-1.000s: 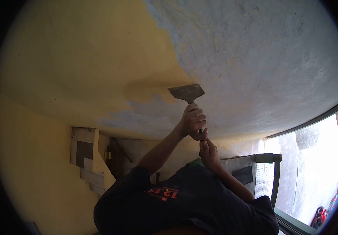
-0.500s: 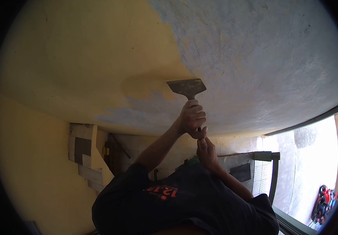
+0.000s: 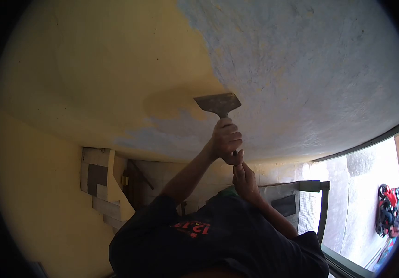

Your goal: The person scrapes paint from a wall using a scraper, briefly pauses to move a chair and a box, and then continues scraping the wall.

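Head cam view is tipped way back, so the scraper (image 3: pixel 219 104) sits mid-frame, pressed up against the ceiling (image 3: pixel 329 60). Its long axis runs pretty much straight up and down in the picture, with the wide blade pointing up and away from the person and the handle coming back toward them. The blade sits right on the line where the yellow paint (image 3: pixel 116 69) meets bare grey.

The left hand (image 3: pixel 226 140) is a tight fist round the handle. The right hand (image 3: pixel 246 183) is just below, fingertips touching the handle's butt end; can't tell if it's gripping or only pushing.

Further out there's a dark shirt (image 3: pixel 218 241) at the bottom, stairs (image 3: pixel 100 185) off left and a red motorbike (image 3: pixel 388 208) outside, far right.
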`<state>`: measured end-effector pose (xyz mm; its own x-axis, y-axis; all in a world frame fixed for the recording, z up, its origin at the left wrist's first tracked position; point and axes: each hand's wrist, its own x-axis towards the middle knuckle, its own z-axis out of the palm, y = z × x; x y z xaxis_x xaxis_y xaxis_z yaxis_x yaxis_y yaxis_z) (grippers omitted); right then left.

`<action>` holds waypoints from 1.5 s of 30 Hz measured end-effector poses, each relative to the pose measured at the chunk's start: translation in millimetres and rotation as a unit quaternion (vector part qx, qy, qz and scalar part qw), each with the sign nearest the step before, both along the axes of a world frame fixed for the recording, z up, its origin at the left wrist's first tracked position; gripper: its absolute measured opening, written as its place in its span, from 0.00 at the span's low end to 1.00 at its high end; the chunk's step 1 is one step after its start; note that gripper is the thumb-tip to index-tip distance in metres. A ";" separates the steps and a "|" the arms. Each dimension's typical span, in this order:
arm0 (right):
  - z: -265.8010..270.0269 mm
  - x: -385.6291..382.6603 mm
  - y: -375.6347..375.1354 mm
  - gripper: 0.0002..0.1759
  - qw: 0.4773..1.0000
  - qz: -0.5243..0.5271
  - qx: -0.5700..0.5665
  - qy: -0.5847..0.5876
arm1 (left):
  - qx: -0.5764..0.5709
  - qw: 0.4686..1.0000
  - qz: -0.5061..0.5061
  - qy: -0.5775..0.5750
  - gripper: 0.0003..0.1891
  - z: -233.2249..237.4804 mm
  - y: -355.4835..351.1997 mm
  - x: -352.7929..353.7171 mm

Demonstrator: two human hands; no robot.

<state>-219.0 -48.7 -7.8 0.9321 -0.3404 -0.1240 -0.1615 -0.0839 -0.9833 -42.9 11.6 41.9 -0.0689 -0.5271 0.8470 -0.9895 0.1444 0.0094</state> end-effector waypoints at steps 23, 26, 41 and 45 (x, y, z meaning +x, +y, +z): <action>8.4 1.0 -0.5 0.25 1.000 0.002 0.019 0.024 | -0.007 1.000 0.002 -0.011 0.13 -1.5 -1.5 0.4; 6.7 4.4 2.4 0.25 1.000 -0.004 0.022 0.005 | 0.000 1.000 -0.001 -0.015 0.13 4.9 -0.2 6.7; 6.7 1.5 -2.3 0.25 1.000 0.016 0.013 0.010 | 0.001 1.000 0.006 -0.012 0.13 1.5 0.6 1.9; -1.7 0.0 -0.2 0.26 1.000 0.002 0.002 0.001 | 0.007 1.000 0.004 0.014 0.13 -6.3 -1.6 -1.5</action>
<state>-218.9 -49.0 -9.5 0.9328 -0.3370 -0.1276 -0.1634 -0.0800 -0.9833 -44.4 9.9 35.7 -0.0411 -0.5389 0.8413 -0.9900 0.1360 0.0387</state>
